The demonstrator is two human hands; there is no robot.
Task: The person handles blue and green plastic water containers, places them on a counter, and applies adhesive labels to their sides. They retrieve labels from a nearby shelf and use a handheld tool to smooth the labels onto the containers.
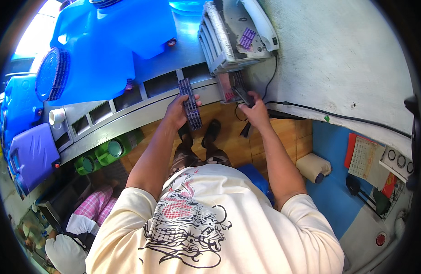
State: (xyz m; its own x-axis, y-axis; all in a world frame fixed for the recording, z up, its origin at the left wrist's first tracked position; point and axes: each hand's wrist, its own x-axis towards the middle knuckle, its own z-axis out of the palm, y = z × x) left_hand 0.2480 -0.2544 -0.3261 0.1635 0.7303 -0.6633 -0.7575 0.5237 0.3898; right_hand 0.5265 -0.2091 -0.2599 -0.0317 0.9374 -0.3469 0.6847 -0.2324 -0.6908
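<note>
At the front edge of the metal table (128,114), the left hand (177,111) is closing its grip around a dark purple slatted strip (191,104), holding it upright against the table's rim. The right hand (254,111) is gripping a small dark object (243,96) just below a grey machine (233,36) bearing a purple sticker; what the object is cannot be told. Blue water containers (105,45) are standing behind, and green bottles (107,153) are lying beneath the table.

I see a dark purple-patterned packet strip (190,104), big translucent blue plastic water tanks (105,45), green round-capped jugs (111,151), and orange-brown floor tiles (233,141).
</note>
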